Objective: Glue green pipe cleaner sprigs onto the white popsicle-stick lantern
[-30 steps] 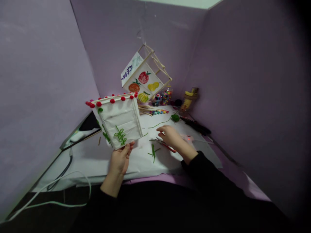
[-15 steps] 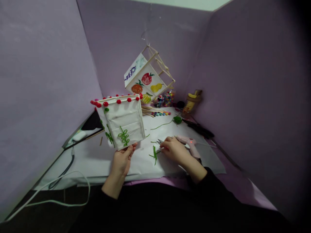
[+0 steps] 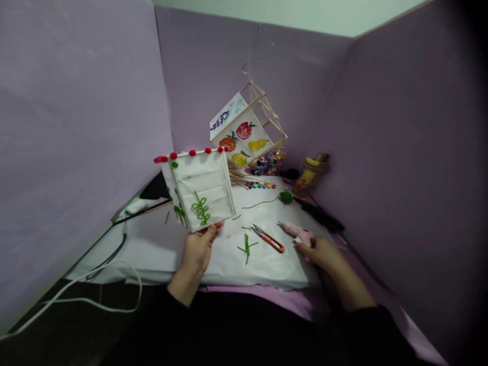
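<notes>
My left hand (image 3: pixel 198 250) grips the bottom edge of a white box-shaped lantern (image 3: pixel 206 178), holding it up and tilted. Red pompoms line its top edge, and a green looped-leaf sprig (image 3: pixel 201 209) is on its front face. My right hand (image 3: pixel 322 251) is closed round the handle of a pink glue gun (image 3: pixel 299 233) with a small red light; its nozzle points left. Between my hands, orange-handled thread snips (image 3: pixel 270 239) lie on the white-covered table, beside short green strands (image 3: pixel 247 248).
A stick-framed lantern with painted fruit (image 3: pixel 244 131) hangs behind. Further back are a ball of green yarn (image 3: pixel 285 197), thin wooden sticks (image 3: pixel 240 178), a yellow bottle (image 3: pixel 308 173) and a bag of coloured pompoms (image 3: pixel 275 161). White cable (image 3: pixel 139 290) loops at left.
My right hand has let go of the snips, moved right and taken the glue gun. The snips now lie on the table. The view has shifted, while my left hand still holds the lantern.
</notes>
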Tool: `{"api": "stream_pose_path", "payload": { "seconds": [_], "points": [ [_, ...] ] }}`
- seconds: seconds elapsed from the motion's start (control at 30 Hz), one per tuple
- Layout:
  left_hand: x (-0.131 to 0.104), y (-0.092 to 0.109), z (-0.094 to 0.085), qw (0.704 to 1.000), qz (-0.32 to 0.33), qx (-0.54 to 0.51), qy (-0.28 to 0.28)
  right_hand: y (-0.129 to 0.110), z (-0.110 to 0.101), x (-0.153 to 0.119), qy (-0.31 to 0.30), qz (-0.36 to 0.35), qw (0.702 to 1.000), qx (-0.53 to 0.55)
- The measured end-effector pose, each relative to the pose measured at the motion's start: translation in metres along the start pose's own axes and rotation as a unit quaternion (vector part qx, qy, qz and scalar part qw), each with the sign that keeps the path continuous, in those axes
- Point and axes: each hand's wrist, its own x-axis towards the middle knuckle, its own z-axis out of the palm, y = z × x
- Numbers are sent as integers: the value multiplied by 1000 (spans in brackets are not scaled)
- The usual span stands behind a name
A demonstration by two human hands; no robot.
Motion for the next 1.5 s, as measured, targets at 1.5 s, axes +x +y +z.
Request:
{"api": "stream_pose_path", "payload": {
  "seconds": [1.5],
  "points": [
    [-38, 34, 31, 984, -135, -113, -17, -123, 17, -92, -198, -153, 861, 443]
  ]
}}
